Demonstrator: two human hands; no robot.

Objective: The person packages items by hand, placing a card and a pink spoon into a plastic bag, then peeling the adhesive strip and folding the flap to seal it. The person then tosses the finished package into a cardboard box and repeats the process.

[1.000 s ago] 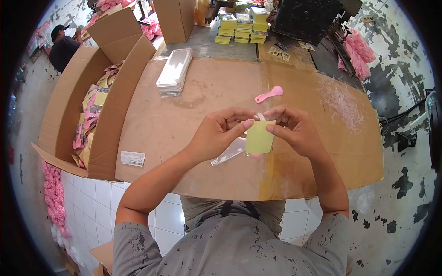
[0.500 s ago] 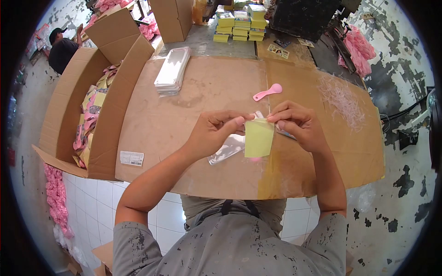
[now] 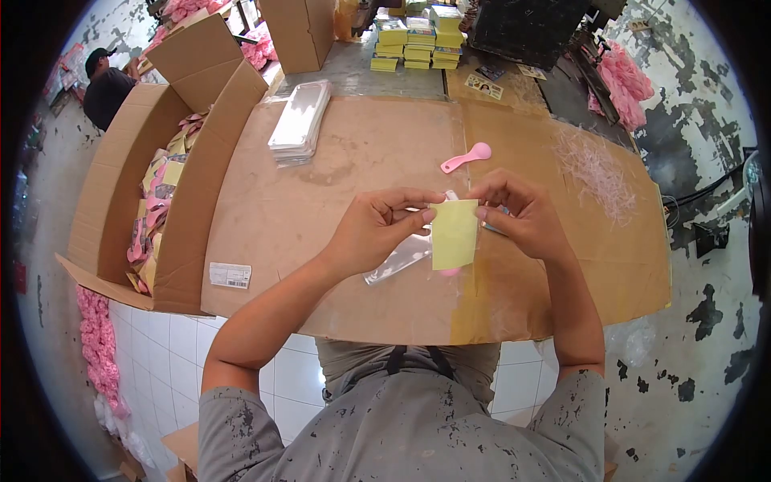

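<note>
A yellow card (image 3: 454,235) hangs between my two hands above the cardboard-covered table. My left hand (image 3: 384,221) pinches its upper left corner between thumb and fingers. At the upper right corner, my right hand (image 3: 520,215) is closed on the same card. Beneath and to the left lies a clear plastic sleeve (image 3: 397,260), partly hidden by the card and my left hand. A pink item, mostly covered, peeks out below and above the card. Farther back, a pink spoon (image 3: 467,157) rests on the cardboard.
An open carton (image 3: 181,205) holding packed pink pieces stands at left. Clear sleeves (image 3: 300,120) are stacked near it, and a white label (image 3: 230,275) lies in front. Yellow-edged card stacks (image 3: 418,42) sit at the back. Shredded strands (image 3: 598,178) lie right. Another person (image 3: 108,87) is far left.
The card has tilted and lifted slightly, its top edge now straighter between my hands. My right fingers have shifted along its corner. The spoon and sleeves stay in place.
</note>
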